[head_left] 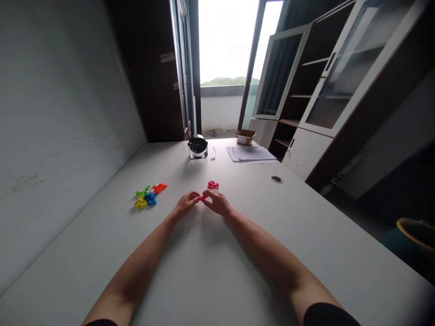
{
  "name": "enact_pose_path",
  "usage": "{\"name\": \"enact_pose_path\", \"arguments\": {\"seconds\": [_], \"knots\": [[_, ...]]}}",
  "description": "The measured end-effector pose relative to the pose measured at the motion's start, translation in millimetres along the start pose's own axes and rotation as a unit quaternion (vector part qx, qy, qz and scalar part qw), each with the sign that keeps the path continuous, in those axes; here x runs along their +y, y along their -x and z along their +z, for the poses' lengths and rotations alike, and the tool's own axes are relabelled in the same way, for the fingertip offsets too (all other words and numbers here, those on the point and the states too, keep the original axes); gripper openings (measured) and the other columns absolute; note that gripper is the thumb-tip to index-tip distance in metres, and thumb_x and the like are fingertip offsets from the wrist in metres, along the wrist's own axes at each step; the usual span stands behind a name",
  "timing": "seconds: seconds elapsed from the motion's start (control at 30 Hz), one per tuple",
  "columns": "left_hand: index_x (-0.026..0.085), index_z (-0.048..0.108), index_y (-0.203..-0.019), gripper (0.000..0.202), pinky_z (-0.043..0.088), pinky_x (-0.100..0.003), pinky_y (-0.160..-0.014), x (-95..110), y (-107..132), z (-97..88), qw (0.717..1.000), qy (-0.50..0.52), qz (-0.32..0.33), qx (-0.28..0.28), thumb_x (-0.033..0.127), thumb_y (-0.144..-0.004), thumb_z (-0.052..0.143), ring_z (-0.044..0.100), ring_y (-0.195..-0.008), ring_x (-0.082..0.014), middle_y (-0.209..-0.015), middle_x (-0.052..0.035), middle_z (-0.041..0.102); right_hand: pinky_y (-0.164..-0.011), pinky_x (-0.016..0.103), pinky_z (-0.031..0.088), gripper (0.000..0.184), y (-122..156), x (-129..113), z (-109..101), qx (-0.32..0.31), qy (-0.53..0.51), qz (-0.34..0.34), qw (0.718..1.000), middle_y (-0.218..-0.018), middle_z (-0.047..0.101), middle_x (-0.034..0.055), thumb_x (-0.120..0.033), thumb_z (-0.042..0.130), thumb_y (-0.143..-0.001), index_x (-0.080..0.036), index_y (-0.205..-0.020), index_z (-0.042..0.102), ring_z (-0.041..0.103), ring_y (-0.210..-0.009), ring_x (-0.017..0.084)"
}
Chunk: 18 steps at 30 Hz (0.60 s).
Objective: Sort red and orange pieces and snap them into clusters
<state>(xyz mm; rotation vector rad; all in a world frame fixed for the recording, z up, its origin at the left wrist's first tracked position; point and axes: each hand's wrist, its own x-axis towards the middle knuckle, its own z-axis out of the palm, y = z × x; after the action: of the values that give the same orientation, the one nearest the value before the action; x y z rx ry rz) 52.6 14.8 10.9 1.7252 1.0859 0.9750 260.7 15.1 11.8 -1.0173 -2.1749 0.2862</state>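
Between my fingertips, over the middle of the white table [200, 262], is a small red plastic piece [202, 198]. My left hand [186, 203] pinches it from the left, and my right hand [217, 203] grips it from the right. Its exact shape is mostly covered by the fingers. Just beyond my right hand lie more red plastic pieces [213, 184]. Off to the left is a loose pile of small plastic pieces: green [141, 192], yellow [140, 202], blue [150, 198] and orange [159, 188], with some white among them.
A round black device on a stand [197, 146] is at the table's far side, beside a short thin cord [213, 155]. Papers [251, 154] and a small open cardboard box [245, 136] lie at the far right, near a round cable hole [277, 179]. A wall [68, 113] borders the left.
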Motion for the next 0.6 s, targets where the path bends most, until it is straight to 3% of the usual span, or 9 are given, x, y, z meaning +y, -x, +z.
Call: {"name": "enact_pose_path", "arguments": {"seconds": [0.33,0.6], "knots": [[0.02,0.063,-0.119,0.038,0.052,-0.033,-0.084,-10,1,3.3,1.0,0.003,0.022,-0.004,0.034,-0.083,0.066,0.069,-0.092,-0.02,-0.097,-0.0066,0.075,-0.075,0.025,0.048,0.011,-1,1,2,0.018,-0.008,0.032,0.999,-0.087,0.072,0.0013,-0.026,0.06,-0.092,-0.023,-0.103,0.062,0.066,-0.077,0.014],[0.017,0.064,-0.12,0.041,0.053,-0.034,-0.084,-14,-2,1.7,0.998,0.05,0.007,-0.027,0.036,-0.084,0.065,0.07,-0.091,-0.0211,-0.097,-0.0094,0.075,-0.075,0.025,0.049,0.019,-1,5,7,0.022,-0.033,0.047,0.998,-0.089,0.072,0.0018,-0.03,0.06,-0.092,-0.024,-0.11,0.062,0.066,-0.077,0.014]]}}
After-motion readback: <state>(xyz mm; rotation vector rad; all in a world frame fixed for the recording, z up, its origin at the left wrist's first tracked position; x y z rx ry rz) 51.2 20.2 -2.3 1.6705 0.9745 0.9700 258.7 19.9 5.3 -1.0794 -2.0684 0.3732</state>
